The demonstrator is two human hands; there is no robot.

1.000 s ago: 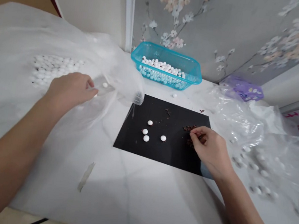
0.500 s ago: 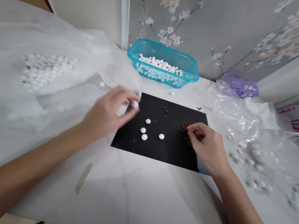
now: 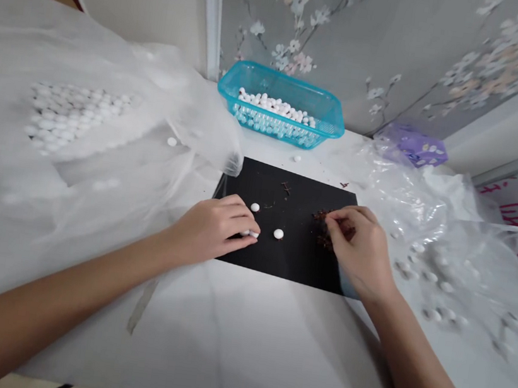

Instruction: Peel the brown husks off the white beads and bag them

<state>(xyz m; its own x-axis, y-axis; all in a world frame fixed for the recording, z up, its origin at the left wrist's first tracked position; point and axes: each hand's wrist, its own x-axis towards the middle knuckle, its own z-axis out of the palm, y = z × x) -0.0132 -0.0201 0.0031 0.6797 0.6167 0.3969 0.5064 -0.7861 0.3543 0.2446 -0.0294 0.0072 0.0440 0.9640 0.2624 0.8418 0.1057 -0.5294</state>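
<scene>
My left hand [image 3: 221,226] is over the left part of a black mat [image 3: 288,264], with its fingers closed at a white ball [image 3: 254,234]. Another white ball is partly hidden under those fingertips. Just beyond them lies a white ball [image 3: 255,207] with a bit of reddish-brown at its base, and a similar ball [image 3: 278,234] is to the right. My right hand [image 3: 360,242] pinches at a pile of small reddish-brown pieces [image 3: 324,241] at the mat's right side. Whatever is between its fingertips is too small to make out clearly.
A blue basket [image 3: 276,134] of white balls stands behind the mat. On the left, a large translucent bag [image 3: 147,103] holds many white balls. Clear plastic bags [image 3: 405,207] with white balls and a purple packet [image 3: 420,148] are on the right. Brown scraps [image 3: 286,188] lie on the mat.
My left hand, holding a white ball, has come down and right from the bag's edge to the balls on the mat. My right hand stays at the brown pile.
</scene>
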